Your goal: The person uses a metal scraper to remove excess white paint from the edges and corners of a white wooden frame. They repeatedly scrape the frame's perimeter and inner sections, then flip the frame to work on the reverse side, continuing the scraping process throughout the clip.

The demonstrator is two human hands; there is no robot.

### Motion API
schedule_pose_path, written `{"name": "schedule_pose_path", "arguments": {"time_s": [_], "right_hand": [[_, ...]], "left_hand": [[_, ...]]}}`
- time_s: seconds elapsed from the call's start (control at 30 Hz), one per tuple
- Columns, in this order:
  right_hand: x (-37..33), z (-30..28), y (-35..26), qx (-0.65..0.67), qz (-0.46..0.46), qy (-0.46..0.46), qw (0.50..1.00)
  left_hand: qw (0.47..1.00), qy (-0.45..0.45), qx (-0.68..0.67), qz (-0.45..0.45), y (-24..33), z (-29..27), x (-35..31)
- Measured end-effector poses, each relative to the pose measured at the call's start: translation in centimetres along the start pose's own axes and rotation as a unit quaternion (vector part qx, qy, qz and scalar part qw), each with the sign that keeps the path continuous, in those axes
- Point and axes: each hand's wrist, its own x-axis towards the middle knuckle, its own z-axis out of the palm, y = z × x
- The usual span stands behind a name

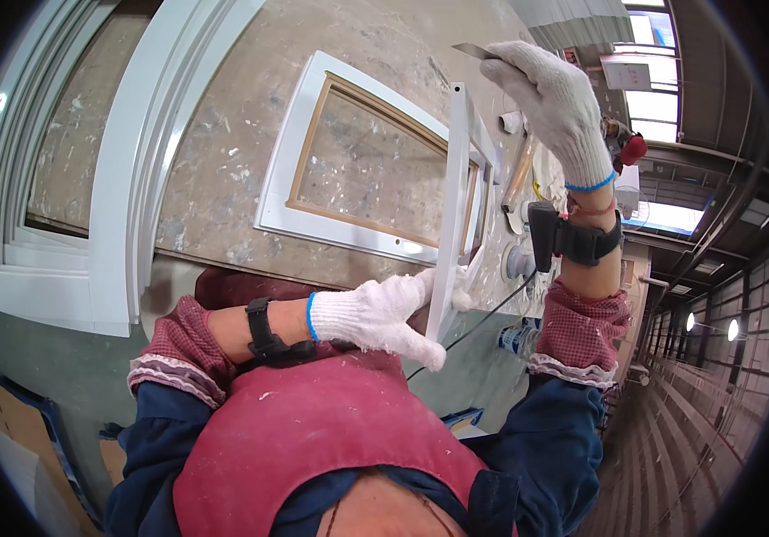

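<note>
A white frame (452,192) stands on edge, its narrow side toward me. My left hand (384,315), in a white knit glove with a blue cuff, grips its near end, with the thumb on this side and the fingers partly hidden behind it. Raised near the frame's far end is my right hand (550,103), gloved the same way. Between its thumb and fingers is a thin, flat, grey scraper-like blade (472,50), pointing left; its exact kind is unclear. Left of the upright frame, another white frame (291,170) with a brown inner edge lies flat on the paint-spattered worktable (223,166).
Several white frames (120,170) are stacked at the left. Right of the upright frame are a round-based power tool (519,261) with a dark cord (492,311) and a roll (512,122). A plastic bottle (517,338) is below the table edge. White panels (577,22) are piled at the far end.
</note>
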Motion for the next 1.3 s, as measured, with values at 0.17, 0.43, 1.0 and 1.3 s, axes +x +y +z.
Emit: {"name": "schedule_pose_path", "arguments": {"time_s": [0.17, 0.43, 1.0, 1.3], "right_hand": [[-0.4, -0.8, -0.5, -0.025, -0.098, -0.044, 0.994], [-3.7, -1.5, -3.6, -0.03, -0.155, -0.117, 0.98], [-14.8, -4.5, -12.9, 0.001, -0.151, -0.306, 0.94], [-13.5, -3.3, -11.7, 0.035, -0.088, -0.164, 0.982]], "left_hand": [[0.999, 0.021, 0.015, 0.021, -0.5, -0.1, 0.3], [0.977, -0.022, -0.21, 0.026, -0.4, -1.5, 0.0], [0.971, -0.071, -0.211, 0.088, -3.5, -1.4, 1.6], [0.958, 0.01, -0.279, 0.069, -2.2, -2.6, 0.6]]}}
